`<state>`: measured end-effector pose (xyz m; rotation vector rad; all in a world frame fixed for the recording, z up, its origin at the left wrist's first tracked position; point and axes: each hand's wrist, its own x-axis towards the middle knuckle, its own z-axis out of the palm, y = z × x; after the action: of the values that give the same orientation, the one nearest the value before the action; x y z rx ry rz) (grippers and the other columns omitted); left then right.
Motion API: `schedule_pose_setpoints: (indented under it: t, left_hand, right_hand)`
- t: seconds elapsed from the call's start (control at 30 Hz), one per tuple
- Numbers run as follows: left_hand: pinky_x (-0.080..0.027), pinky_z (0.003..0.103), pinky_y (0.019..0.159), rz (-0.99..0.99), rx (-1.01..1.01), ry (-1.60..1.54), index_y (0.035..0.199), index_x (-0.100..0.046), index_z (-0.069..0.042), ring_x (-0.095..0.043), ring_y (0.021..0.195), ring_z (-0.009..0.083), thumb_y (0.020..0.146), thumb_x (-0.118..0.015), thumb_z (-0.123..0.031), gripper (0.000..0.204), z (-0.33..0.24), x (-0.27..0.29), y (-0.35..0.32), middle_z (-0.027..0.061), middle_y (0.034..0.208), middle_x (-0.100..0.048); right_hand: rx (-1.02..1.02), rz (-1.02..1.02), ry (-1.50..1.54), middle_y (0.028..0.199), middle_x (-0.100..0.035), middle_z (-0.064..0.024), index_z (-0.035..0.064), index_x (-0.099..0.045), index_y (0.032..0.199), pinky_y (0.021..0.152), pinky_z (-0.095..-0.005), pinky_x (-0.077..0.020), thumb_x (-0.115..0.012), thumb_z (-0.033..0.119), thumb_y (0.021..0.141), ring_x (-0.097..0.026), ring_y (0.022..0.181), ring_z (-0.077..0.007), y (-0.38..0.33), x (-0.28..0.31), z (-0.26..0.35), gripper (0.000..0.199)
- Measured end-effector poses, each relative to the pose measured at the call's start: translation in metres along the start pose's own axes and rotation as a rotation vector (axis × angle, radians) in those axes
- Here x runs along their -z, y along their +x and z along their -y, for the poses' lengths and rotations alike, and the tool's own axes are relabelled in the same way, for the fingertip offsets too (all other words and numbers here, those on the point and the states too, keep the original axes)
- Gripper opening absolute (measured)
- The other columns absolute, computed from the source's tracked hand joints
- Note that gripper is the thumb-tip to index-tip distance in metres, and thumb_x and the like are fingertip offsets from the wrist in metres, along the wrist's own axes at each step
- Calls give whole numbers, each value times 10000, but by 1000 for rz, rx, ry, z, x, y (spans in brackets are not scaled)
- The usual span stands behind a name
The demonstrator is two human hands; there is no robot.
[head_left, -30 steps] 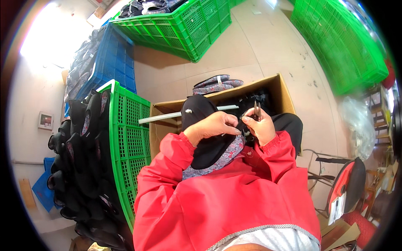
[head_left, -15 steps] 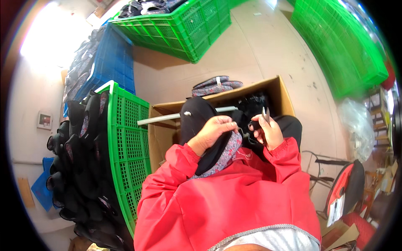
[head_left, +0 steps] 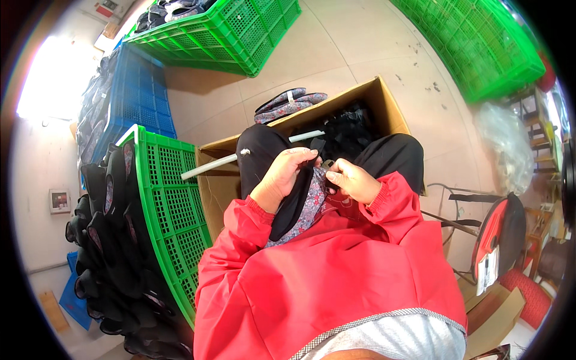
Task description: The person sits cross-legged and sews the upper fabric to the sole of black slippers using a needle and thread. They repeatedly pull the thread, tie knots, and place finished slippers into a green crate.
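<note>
A soft black slip-on shoe (head_left: pixel 292 215) with a grey-and-pink floral side lies across my lap. My left hand (head_left: pixel 282 175) is closed on its upper end, thumb and fingers pinching the black edge. Close beside it, my right hand (head_left: pixel 355 181) is closed around small metal thread snips (head_left: pixel 327 164), mostly hidden by the fingers. The snips are at the shoe's edge; whether the blades touch it I cannot tell.
A cardboard box (head_left: pixel 393 108) with black items stands beyond my knees, a pale rod (head_left: pixel 210 166) across it. Floral shoes (head_left: pixel 288 105) lie past its rim. A green crate (head_left: pixel 174 210) borders my left, near piled black shoes (head_left: pixel 114 240). A folding chair (head_left: pixel 498 240) stands right.
My right hand has moved left with the snips, from apart to right beside my left hand at the shoe. The whole view has shifted a little.
</note>
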<state>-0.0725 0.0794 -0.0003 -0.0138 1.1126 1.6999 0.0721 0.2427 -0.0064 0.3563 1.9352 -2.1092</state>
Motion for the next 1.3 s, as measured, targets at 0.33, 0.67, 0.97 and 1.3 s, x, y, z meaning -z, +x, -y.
schedule_pose_setpoints:
  t: [0.33,0.67,0.97,1.3]
  left_hand:
    - [-521,281,707,-53,33,6,856,-684,11,-632,735,159,879,-658,-49,69,1,-7,3,86,811,-681]
    - [-545,316,628,-114,70,19,845,-674,30,-646,667,199,879,-652,-39,80,2,-10,6,115,793,-684]
    - [-547,323,630,-151,67,19,818,-675,31,-652,666,206,861,-661,-22,70,3,-11,7,112,769,-679]
    - [-573,337,667,-172,16,62,843,-680,30,-677,702,210,867,-652,-5,51,11,-5,14,129,814,-696]
  right_hand:
    - [36,25,113,771,-570,4,52,-534,1004,540,-219,-334,-547,303,1013,-416,612,-60,21,-3,-13,252]
    - [-102,43,155,779,-572,5,50,-572,1003,557,-244,-388,-560,292,1006,-462,614,-76,25,0,-2,242]
    - [-142,94,213,750,-571,21,67,-580,1018,506,-228,-343,-565,347,998,-428,561,-66,26,2,0,281]
    - [-129,54,234,710,-570,17,72,-587,1002,485,-225,-318,-586,341,986,-419,537,-60,31,1,-14,269]
